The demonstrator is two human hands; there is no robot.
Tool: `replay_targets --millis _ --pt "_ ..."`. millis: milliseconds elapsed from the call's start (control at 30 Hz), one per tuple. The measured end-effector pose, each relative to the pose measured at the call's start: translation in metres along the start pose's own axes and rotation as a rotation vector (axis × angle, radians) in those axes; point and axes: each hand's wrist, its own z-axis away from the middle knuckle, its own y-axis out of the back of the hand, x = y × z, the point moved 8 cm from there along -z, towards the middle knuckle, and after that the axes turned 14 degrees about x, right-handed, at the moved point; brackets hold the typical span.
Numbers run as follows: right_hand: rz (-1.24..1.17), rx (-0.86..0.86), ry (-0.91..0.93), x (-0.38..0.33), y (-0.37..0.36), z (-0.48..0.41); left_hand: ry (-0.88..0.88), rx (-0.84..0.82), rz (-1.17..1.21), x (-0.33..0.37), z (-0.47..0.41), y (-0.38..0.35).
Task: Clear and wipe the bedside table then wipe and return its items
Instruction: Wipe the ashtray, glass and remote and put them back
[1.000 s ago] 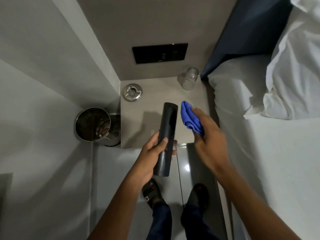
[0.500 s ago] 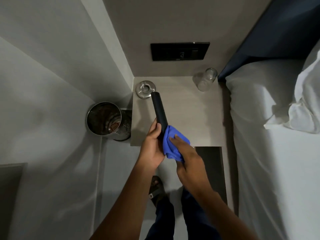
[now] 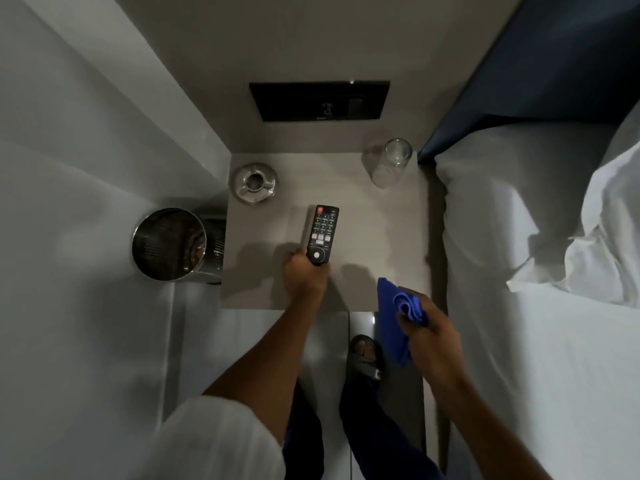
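The grey bedside table (image 3: 377, 233) stands against the wall beside the bed. My left hand (image 3: 303, 277) grips the near end of a black remote (image 3: 322, 233), buttons up, low over the middle of the tabletop. Whether the remote touches the surface I cannot tell. My right hand (image 3: 431, 336) is closed on a folded blue cloth (image 3: 398, 317) at the table's near right corner. A metal ashtray (image 3: 254, 183) sits at the far left corner. A clear glass (image 3: 391, 162) stands at the far right corner.
A steel waste bin (image 3: 169, 244) stands on the floor left of the table. The white bed (image 3: 540, 271) with pillows runs along the right. A black switch panel (image 3: 318, 100) is on the wall above the table. My feet are below the table's front edge.
The remote was held back-side up and wiped with the cloth. Now it is turned buttons up over the table, and my right hand has drawn the cloth away to the right.
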Motion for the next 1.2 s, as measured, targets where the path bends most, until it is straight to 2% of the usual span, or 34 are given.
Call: replay_targets --millis 167,333,533,600,667,700,767,833,900,967,1133,1200 --pt "0.015 0.008 0.019 0.011 0.000 -0.034 0.031 0.058 -0.155 -0.006 -0.008 -0.035" --pt "-0.008 0.035 0.000 0.021 -0.002 -0.043 0.045 0.053 -0.173 -0.015 -0.011 -0.049" --pt "-0.011 0.030 -0.013 0.020 -0.009 -0.032 -0.054 -0.002 -0.206 -0.013 -0.014 -0.048" --pt "-0.068 0.027 -0.036 0.014 -0.012 -0.025 -0.126 -0.023 -0.092 -0.004 -0.006 -0.034" --pt "-0.189 0.012 -0.078 0.005 -0.019 -0.018 -0.092 -0.216 0.140 0.000 0.014 -0.025" --pt "-0.257 -0.001 -0.106 -0.001 -0.024 -0.009 -0.011 -0.355 0.264 -0.004 0.029 -0.017" --pt "-0.338 -0.038 -0.154 -0.012 -0.039 0.009 0.277 -0.583 0.496 -0.021 0.062 0.009" --pt "-0.300 -0.098 -0.147 -0.021 -0.055 0.026 0.411 -0.697 0.725 -0.038 0.089 0.041" --pt "-0.184 -0.145 -0.082 -0.025 -0.071 0.044 0.401 -0.676 0.840 -0.058 0.102 0.075" --pt "-0.098 -0.240 -0.026 -0.031 -0.098 0.077 0.380 -0.581 0.882 -0.089 0.107 0.116" --pt "-0.087 -0.427 -0.013 -0.045 -0.164 0.148 0.362 -0.471 0.948 -0.159 0.109 0.200" --pt "-0.073 -0.479 0.006 -0.058 -0.193 0.184 0.327 -0.349 0.949 -0.191 0.107 0.249"
